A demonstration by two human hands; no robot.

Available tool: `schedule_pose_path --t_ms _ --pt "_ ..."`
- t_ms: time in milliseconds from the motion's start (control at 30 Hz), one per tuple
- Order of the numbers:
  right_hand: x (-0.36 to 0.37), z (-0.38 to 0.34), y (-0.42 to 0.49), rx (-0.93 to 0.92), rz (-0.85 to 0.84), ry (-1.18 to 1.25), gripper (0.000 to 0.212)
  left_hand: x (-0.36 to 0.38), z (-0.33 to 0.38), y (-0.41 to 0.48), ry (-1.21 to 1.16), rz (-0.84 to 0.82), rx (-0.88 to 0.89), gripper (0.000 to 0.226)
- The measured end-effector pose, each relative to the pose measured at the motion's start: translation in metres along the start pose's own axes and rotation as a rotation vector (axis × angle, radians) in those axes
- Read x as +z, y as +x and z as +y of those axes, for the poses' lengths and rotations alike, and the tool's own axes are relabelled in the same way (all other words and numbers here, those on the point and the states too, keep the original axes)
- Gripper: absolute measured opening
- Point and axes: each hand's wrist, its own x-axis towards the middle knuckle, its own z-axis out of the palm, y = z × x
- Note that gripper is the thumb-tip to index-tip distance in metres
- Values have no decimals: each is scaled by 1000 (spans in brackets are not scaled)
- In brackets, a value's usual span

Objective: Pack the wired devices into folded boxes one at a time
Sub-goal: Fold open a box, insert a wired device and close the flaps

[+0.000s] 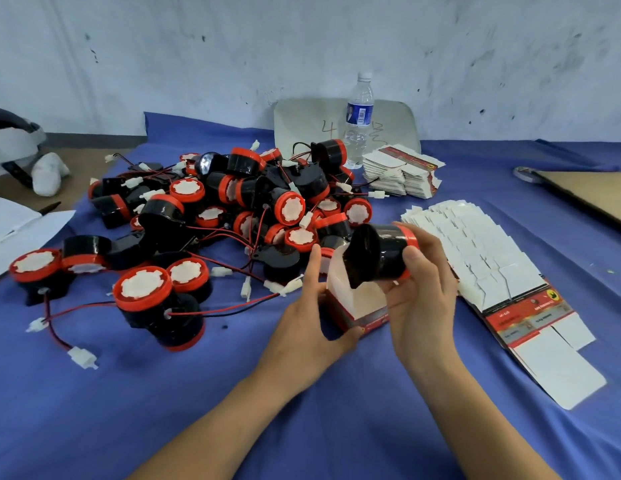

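At frame centre, my right hand (421,292) grips the hard, glossy device (376,252) round its barrel above the open box (366,301). My left hand (307,318) pinches its thin, likely crushable card walls.

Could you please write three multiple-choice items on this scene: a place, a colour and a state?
1. Where does the water bottle stand? A) at the far side, near the wall B) at the near edge C) on the floor
2. What colour is the cloth under the devices? A) green B) blue C) yellow
3. The box in the left hand is: A) taped shut B) flattened C) open on top
Answers: 1 A, it stands by the wall; 2 B, blue shows all round; 3 C, the right hand holds a device at its opening.
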Motion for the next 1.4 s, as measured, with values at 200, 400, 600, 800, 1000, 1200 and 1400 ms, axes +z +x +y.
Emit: schedule_pose_path --t_ms 200,400,600,800,1000,1200,1400 --pt "-7 1 2 -159 -75 -639 30 1 -3 2 -1 43 12 121" --pt "-17 9 5 -162 -285 -1082 33 -3 -1 4 -24 63 11 125" --pt "-19 13 7 -165 -384 -1246 17 -4 -2 2 51 84 38 116" --pt "-16 7 5 -197 -458 -1350 24 -6 7 -4 208 66 209 93" --pt "-15 9 4 -196 -449 -1327 14 -5 22 -7 474 116 75 57" --pt "-18 7 8 -360 -214 -996 65 -3 27 -6 475 139 39 32" --pt "-22 3 13 -538 52 -940 63 0 17 -1 429 178 51 21"
